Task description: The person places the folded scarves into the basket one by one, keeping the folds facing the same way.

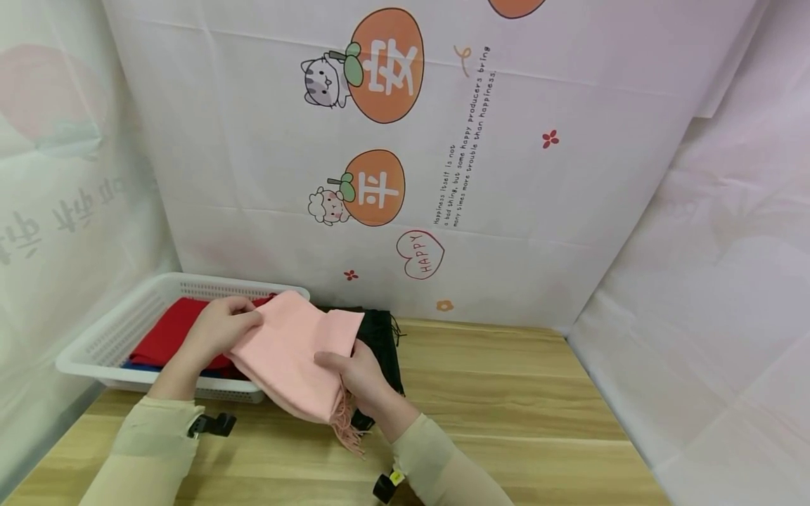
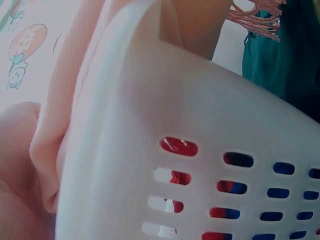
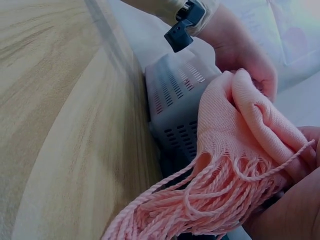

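Note:
Both hands hold a folded pink scarf [image 1: 287, 344] in the air, over the right end of a white basket [image 1: 95, 362]. My left hand [image 1: 221, 325] pinches the scarf's left edge between thumb and fingers. At its right edge my right hand [image 1: 361, 372] grips the fold, thumb on top. A twisted fringe [image 3: 200, 200] hangs from the scarf beside the right hand. Inside the basket lies a folded red cloth [image 1: 167, 330] with blue cloth [image 1: 142, 366] under it. In the left wrist view the basket wall [image 2: 150, 100] covers much of the left hand.
Dark green fringed cloth [image 1: 382, 344] lies on the wooden table [image 1: 506, 393], right of the basket and partly behind the scarf. Printed white sheeting [image 1: 253, 140] stands as walls at the back and both sides. Each wrist wears a small black camera mount [image 1: 215, 424].

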Tool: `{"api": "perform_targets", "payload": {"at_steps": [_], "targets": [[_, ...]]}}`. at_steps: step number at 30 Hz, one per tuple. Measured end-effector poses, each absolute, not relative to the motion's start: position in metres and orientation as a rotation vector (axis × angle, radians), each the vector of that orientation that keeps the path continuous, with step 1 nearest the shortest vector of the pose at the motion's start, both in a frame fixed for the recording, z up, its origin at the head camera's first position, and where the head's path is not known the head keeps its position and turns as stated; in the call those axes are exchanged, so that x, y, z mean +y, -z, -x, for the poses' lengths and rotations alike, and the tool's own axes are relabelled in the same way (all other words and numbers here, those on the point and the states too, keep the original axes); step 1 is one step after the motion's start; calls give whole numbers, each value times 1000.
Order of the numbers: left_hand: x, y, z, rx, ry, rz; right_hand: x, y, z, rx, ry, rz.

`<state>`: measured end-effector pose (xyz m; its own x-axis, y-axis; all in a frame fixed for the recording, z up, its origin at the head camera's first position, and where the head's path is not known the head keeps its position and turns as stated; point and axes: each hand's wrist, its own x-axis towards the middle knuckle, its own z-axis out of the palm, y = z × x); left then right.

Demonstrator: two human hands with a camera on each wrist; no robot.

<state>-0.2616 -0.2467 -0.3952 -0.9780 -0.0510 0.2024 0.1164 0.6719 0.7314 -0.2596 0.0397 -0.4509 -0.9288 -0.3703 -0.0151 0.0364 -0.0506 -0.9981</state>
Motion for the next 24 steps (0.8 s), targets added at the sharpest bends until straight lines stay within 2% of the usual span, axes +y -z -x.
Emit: {"api": "perform_targets", "payload": {"at_steps": [24], "targets": [[-250,399,265,-2695,1203,35,35,458,255,1965,2032,386]]}}
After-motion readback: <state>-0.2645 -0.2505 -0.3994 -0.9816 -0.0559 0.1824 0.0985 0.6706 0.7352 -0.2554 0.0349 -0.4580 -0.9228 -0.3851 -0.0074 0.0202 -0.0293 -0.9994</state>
